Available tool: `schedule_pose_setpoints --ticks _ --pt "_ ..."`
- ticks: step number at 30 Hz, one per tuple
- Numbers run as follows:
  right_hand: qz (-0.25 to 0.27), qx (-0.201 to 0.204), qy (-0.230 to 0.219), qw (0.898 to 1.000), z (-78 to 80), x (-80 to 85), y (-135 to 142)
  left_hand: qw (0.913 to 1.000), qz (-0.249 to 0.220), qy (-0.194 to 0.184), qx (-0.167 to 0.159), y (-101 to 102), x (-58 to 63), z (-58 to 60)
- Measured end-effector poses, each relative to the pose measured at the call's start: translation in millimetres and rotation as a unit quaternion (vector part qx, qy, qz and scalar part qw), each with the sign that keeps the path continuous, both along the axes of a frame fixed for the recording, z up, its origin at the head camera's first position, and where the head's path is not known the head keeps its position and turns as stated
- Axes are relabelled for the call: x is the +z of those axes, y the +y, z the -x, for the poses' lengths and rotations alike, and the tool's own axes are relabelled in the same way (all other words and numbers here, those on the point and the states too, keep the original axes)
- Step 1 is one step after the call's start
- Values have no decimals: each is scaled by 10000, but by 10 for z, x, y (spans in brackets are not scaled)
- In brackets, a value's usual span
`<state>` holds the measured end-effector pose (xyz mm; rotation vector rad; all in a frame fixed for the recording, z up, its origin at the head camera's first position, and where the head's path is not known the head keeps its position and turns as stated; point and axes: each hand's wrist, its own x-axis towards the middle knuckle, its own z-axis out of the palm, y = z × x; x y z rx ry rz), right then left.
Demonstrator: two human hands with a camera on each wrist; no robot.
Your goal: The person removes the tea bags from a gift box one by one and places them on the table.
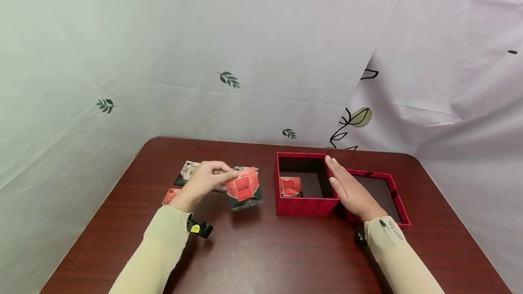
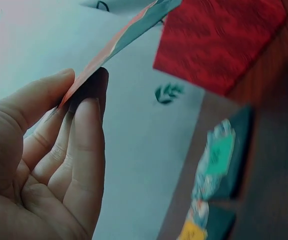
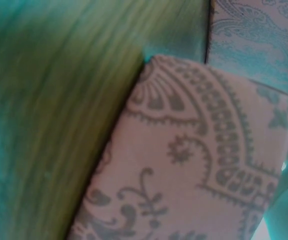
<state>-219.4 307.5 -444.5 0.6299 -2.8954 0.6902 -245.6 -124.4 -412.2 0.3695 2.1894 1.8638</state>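
Between thumb and fingers, my left hand [image 1: 203, 182] pinches a red and dark green sachet [image 1: 244, 188], held above the table left of an open red box [image 1: 306, 207]. The left wrist view shows this sachet edge-on, its corner between the thumb and fingertips. A similar red sachet [image 1: 289, 187] lies inside the box at its left side. With fingers extended, my right hand [image 1: 353, 192] rests along the box's right wall. The right wrist view shows no hand, only a pale patterned surface [image 3: 184, 150] beside a greenish, streaked one.
Right of the box lies its red-rimmed lid [image 1: 377, 190], partly behind my right hand. Near my left hand are a patterned packet [image 1: 188, 170] and another red sachet [image 1: 169, 195]. Packets with a green label [image 2: 219, 155] and a yellow label [image 2: 193, 231] lie beyond the fingers.
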Motion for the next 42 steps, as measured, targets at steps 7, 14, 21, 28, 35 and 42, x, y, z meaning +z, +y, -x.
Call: schedule_pose_setpoints --ticks 7,14,21,28,35,42 --pt "-39 -36 -26 10000 -5 -7 7 9989 452 -86 53 -260 -95 17" --pt "-122 -10 32 9999 8 1 4 9959 877 -152 -137 -469 -168 75" --pt "-156 29 116 9998 11 8 4 9919 1234 -185 -228 -605 -259 96" --pt "-385 70 298 9988 11 17 2 9826 1837 -199 -163 -680 -349 109" --pt "-631 26 341 9974 9 46 -3 9713 2371 132 -159 -697 -376 107" --pt "-576 9 313 9978 8 44 -8 9441 3181 836 -229 -701 -357 111"
